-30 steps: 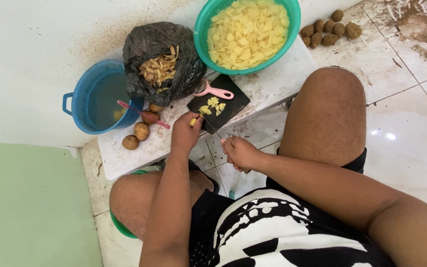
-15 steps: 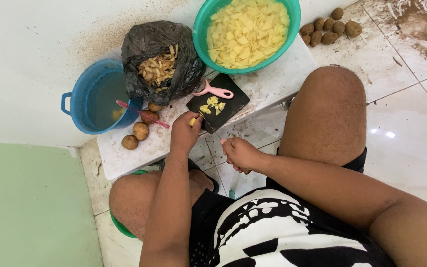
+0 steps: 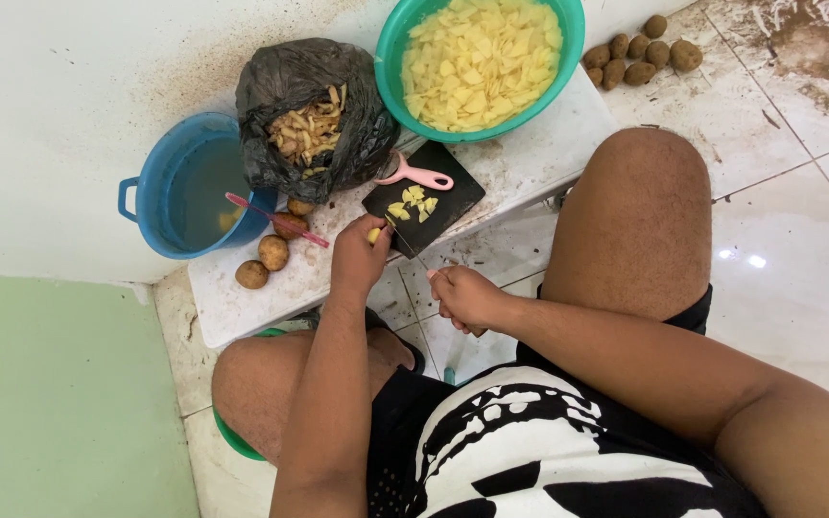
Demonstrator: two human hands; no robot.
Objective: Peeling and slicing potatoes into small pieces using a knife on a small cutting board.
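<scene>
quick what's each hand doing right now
Left hand: closed on a potato piece at the cutting board.
Right hand: closed on a knife.

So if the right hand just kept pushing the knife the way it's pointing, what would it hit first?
Most likely the peeled potato piece pinched in the left hand at the black cutting board's near edge. The right hand aims the thin blade up-left toward it; depth is hard to judge.

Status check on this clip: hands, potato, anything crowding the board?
Left hand pinching potato piece at board edge. Right hand gripping knife. Pink peeler lying on board's far corner.
</scene>
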